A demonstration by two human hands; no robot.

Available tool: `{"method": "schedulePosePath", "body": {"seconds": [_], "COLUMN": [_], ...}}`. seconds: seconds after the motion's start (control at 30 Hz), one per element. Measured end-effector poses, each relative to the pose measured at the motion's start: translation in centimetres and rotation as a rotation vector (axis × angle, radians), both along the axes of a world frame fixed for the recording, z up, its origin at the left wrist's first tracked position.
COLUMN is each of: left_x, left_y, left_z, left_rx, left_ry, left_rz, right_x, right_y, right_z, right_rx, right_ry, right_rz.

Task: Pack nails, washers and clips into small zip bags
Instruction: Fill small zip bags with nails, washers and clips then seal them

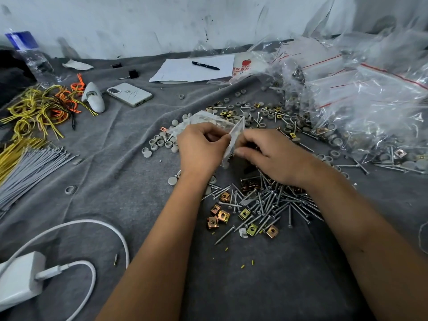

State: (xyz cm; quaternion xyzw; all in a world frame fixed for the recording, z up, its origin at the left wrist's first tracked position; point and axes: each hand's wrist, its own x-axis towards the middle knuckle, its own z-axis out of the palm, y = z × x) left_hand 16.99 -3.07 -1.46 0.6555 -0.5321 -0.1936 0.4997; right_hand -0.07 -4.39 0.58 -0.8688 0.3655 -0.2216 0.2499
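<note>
My left hand (200,150) and my right hand (273,154) both pinch a small clear zip bag (235,135), held upright between them above the grey cloth. Below my hands lies a heap of steel nails (273,202) mixed with brass-coloured clips (223,216). Grey round washers and caps (162,142) are scattered left of my hands and beyond them. A clear bag of pale caps (203,121) lies just behind my left hand. What the zip bag holds is hidden by my fingers.
A heap of clear red-striped zip bags (361,93) fills the right back. A phone (129,94), paper with a pen (205,65), yellow and orange wire ties (39,107), grey ties (27,172), a bottle (30,54) and a white charger (20,276) lie around on the grey cloth (115,205).
</note>
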Motion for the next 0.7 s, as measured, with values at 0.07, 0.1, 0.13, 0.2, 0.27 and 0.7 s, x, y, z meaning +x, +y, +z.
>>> {"method": "schedulePosePath", "body": {"seconds": [0.07, 0.1, 0.13, 0.2, 0.27, 0.7], "left_x": [-0.2, -0.3, -0.5, -0.8, -1.0, -1.5], "left_y": [0.1, 0.2, 0.3, 0.5, 0.6, 0.7], "left_z": [0.1, 0.1, 0.1, 0.2, 0.2, 0.8], "left_rx": [0.0, -0.001, -0.005, -0.023, -0.041, -0.09], "left_ry": [-0.002, -0.009, -0.019, -0.05, -0.084, 0.092], "left_rz": [-0.016, -0.03, -0.045, -0.068, -0.08, -0.057], "right_x": [-0.2, -0.2, -0.2, -0.3, -0.4, -0.4], "right_y": [-0.1, -0.1, -0.2, -0.4, -0.6, -0.7], "right_z": [-0.2, -0.2, -0.3, -0.3, -0.4, -1.0], "right_rx": [-0.029, -0.072, -0.112, -0.144, -0.171, -0.234], "right_ry": [-0.168, -0.222, -0.256, -0.273, -0.215, -0.306], "right_rz": [-0.074, -0.112, -0.144, -0.182, -0.184, -0.311]}}
